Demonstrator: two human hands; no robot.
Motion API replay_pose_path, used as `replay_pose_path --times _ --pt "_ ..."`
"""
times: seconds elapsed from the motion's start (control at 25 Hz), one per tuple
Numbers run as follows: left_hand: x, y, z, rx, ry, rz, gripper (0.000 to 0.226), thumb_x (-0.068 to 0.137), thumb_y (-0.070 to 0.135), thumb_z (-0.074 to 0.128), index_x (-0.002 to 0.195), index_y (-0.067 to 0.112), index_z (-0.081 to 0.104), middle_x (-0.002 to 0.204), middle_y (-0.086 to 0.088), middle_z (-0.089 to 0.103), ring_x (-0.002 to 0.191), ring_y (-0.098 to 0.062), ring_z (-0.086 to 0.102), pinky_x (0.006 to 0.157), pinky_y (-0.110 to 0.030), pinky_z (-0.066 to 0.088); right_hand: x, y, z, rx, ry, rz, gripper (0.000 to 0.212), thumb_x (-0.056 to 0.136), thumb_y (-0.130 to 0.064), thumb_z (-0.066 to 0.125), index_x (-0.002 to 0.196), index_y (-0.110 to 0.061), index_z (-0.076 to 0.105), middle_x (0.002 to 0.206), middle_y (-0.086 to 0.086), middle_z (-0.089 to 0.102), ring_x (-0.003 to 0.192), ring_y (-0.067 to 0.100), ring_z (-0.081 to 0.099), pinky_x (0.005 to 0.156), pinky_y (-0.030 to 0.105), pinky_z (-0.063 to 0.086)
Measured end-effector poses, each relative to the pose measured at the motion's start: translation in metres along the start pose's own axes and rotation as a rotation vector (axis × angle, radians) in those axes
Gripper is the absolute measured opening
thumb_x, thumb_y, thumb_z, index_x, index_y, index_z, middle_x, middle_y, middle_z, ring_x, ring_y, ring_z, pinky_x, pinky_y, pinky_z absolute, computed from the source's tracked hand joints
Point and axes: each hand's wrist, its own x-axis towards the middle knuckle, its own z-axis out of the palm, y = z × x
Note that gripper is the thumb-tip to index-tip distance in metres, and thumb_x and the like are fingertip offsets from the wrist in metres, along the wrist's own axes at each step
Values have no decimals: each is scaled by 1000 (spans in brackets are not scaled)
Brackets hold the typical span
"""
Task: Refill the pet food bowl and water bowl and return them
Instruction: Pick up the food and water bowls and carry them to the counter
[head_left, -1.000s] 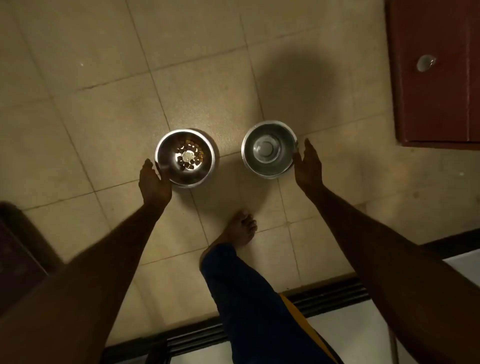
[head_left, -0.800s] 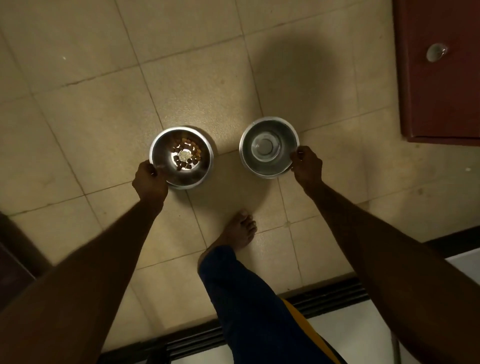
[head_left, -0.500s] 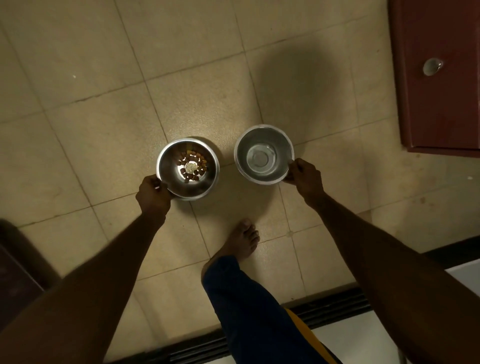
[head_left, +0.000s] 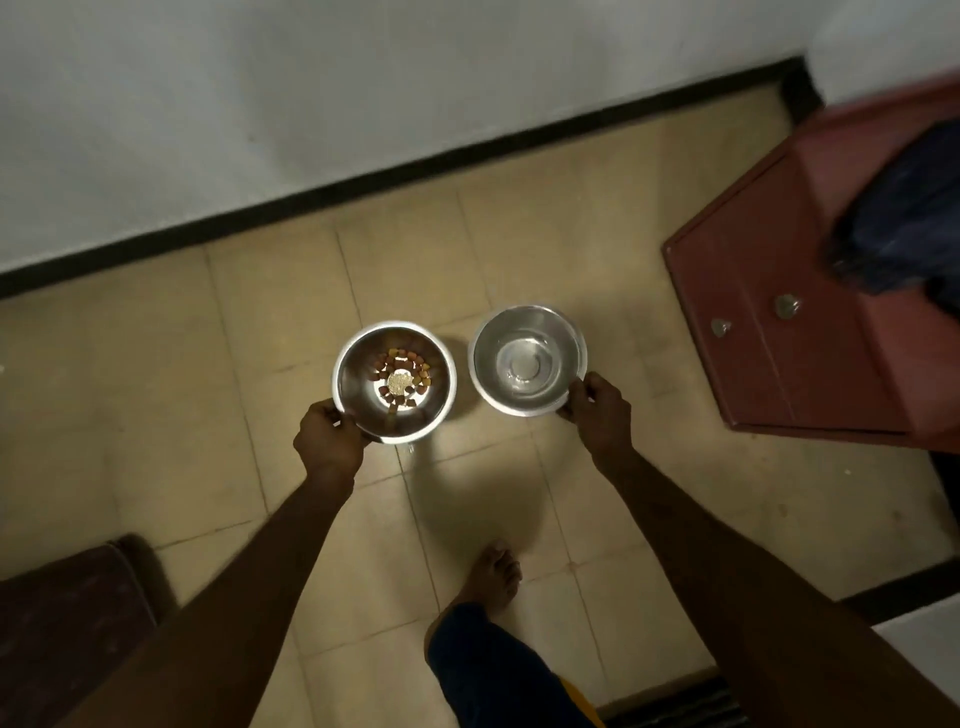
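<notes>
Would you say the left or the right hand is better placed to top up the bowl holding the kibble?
Left. The left hand already grips the rim of the round steel bowl with brown kibble; the right hand is occupied holding the round steel water bowl.

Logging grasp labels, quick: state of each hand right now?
Left hand: closed on the rim of the food bowl.
Right hand: closed on the rim of the water bowl.

Both arms reaching forward and down, nearly straight. Left hand curling fingers closed, pinching rim of food bowl. Right hand gripping near rim of water bowl, thumb on top.
</notes>
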Motion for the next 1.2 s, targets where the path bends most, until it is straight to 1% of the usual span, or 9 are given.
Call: replay_pose_path --times 0.2,0.36,0.56,0.64,0.76,0.88,0.96,1.08,1.2 --pt "-64 135 -113 -113 -18 49 14 90 4 71 102 5 79 91 -16 79 74 -24 76 67 -32 65 -64 -152 -58 20 102 -118 42 103 -34 61 78 -2 66 67 6 75 75 32 80 80 51 64" --pt "-125 230 -212 -173 29 125 17 85 5 77 71 15 74 69 -9 77 83 -34 80 86 -51 67 -126 -274 -114 177 128 -149 39 104 -22 63 73 3 64 70 13 80 69 26 82 82 53 67" --pt "-228 310 -339 -171 76 257 17 85 12 81 79 -4 78 67 -16 74 69 -28 73 64 -39 60 -233 -395 -206 274 110 -257 38 106 -19 61 70 -5 64 59 7 76 69 34 83 87 56 66" --pt "-267 326 -383 -186 64 256 28 74 21 88 83 -4 79 74 -18 78 76 -32 78 75 -45 66 -279 -424 -240 295 78 -288 37 107 -19 61 75 -2 66 72 17 78 73 37 83 86 57 66" --pt "-321 330 -436 -227 54 283 35 72 22 93 91 -3 79 84 -21 82 85 -38 82 88 -56 67 -353 -446 -290 273 36 -305 28 108 -19 61 97 4 73 88 23 80 74 36 83 76 45 70" --pt "-428 318 -484 -283 86 339 36 84 19 89 102 -8 72 86 -20 77 79 -33 78 75 -47 68 -444 -443 -344 245 13 -363 22 108 -17 60 107 3 69 99 25 80 74 34 83 56 29 65" --pt "-490 297 -511 -275 98 374 31 89 14 84 104 -8 69 84 -18 74 71 -29 75 67 -40 63 -509 -430 -376 268 -7 -391 16 108 -13 59 102 0 66 101 26 79 77 38 82 59 33 67" --pt "-566 255 -546 -275 54 364 27 89 6 80 109 -9 68 94 -24 78 78 -35 81 82 -44 68 -596 -399 -415 271 -25 -404 16 107 -13 61 108 2 66 103 26 78 77 38 83 74 45 70" --pt "-642 209 -578 -246 59 393 23 93 8 78 106 -6 66 105 -27 78 87 -36 82 75 -38 66 -676 -362 -450 269 -41 -433 21 106 -12 61 118 5 66 104 26 78 71 35 83 66 42 69"
